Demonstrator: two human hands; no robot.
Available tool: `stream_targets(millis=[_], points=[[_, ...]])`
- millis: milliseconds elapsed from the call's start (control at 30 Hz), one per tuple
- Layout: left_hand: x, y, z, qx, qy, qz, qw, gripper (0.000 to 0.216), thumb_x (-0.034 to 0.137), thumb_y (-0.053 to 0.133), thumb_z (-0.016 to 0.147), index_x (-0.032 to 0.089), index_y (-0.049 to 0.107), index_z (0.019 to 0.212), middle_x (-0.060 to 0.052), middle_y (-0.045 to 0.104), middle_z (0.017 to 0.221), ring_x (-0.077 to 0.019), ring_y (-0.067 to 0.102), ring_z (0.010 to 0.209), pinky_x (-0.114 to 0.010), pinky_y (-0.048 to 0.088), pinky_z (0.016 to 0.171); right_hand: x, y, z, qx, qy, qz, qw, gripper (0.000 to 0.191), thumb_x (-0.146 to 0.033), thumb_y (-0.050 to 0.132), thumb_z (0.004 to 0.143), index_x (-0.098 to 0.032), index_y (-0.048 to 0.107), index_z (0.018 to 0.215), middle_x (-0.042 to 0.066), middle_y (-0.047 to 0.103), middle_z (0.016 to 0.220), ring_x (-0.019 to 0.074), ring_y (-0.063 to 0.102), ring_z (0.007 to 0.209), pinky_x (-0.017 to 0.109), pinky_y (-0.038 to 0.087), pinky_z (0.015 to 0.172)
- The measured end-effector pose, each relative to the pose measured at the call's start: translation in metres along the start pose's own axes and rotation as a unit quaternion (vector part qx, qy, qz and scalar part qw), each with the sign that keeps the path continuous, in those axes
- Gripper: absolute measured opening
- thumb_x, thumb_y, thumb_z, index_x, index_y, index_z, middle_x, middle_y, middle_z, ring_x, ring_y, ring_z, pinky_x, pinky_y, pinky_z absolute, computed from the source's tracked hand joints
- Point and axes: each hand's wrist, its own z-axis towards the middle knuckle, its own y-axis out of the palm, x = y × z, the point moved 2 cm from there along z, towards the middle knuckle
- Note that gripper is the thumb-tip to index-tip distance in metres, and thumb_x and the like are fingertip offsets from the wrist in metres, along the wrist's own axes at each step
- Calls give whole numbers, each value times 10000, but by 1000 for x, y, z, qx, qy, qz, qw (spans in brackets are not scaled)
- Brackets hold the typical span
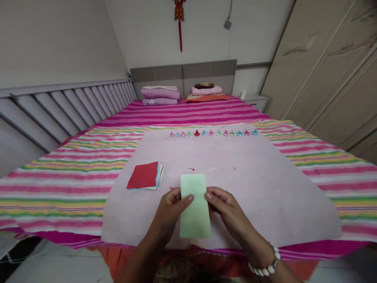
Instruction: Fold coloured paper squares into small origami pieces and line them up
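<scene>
The fingers (188, 198) of the left hand (167, 210) pinch the left side of a green paper (194, 220), thumb across its face, while those of the right hand (228, 206) pinch its right edge at about the same height. The paper sits between them, tall and narrow; whether it is doubled over, I cannot tell. Good handling here calls for a light, level grip on both sides, so that it neither bows nor twists, with thumbs clear of the corners so their alignment can be checked. Under the fingers spreads a pale sheet (265, 196). Just beside the left fingertips lies a small red scrap (171, 188); farther left of them rests a stack of coloured paper (143, 175), red uppermost. Well beyond both sets of fingers, a row of small folded paper shapes (219, 133) runs crosswise, with the striped bed cover (182, 116) past it.
</scene>
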Motion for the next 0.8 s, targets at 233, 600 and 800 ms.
stream_targets(millis=[233,600,800], points=[[4,0,0,64,70,19,995,276,378,766,665,165,674,817,-25,715,746,-189,652,686,-284,509,630,-2,-4,-3,7,2,-7,1000,303,-377,798,654,-194,718,882,1,644,667,119,536,569,243,405,541],[1,-2,-3,39,130,186,973,167,346,694,741,181,704,757,-25,664,723,-174,591,690,-256,456,627,-3,-6,0,72,-53,-62,994,217,-364,767,702,-187,720,817,-61,497,441,85,411,421,223,331,437],[4,-14,0,184,187,188,946,368,354,764,652,212,696,985,-62,660,962,-199,598,837,-286,465,733,-12,-4,-11,87,-241,-137,957,84,-213,667,806,-241,733,850,79,704,975,226,644,892,349,515,766]])
